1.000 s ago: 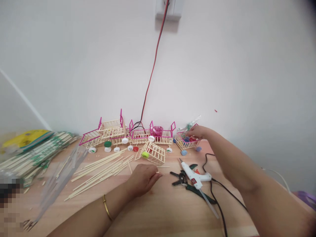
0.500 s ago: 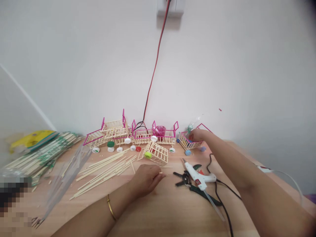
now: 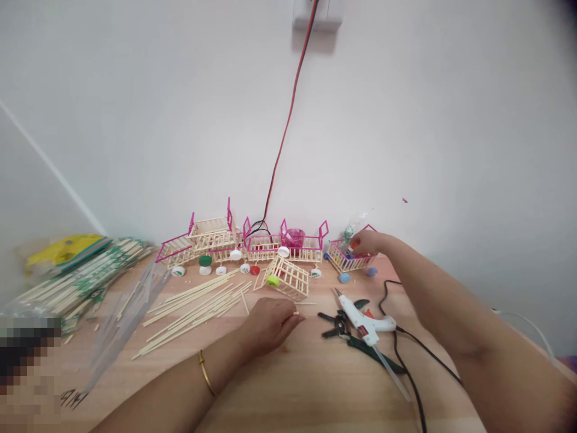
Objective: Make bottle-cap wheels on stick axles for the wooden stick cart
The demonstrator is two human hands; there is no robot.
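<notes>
My left hand rests closed on the wooden table, a small stick end showing between thumb and fingers. In front of it lies a tipped stick cart with a lime-green cap wheel. At the right back, my right hand is over a pink-rimmed stick cart with blue cap wheels. Its fingers are pinched on a small red and white piece, perhaps a bottle cap. A white glue gun lies on top of dark green pliers between my arms.
More pink-trimmed stick carts stand along the wall, one with a pink cup. Loose sticks lie left of centre. Packed sticks, a yellow bag and clear sleeves are further left. A black cord runs at right.
My right hand has risen slightly in the cart, and a red and white piece now shows at its fingertips. My left hand stays in place. The view has shifted slightly.
</notes>
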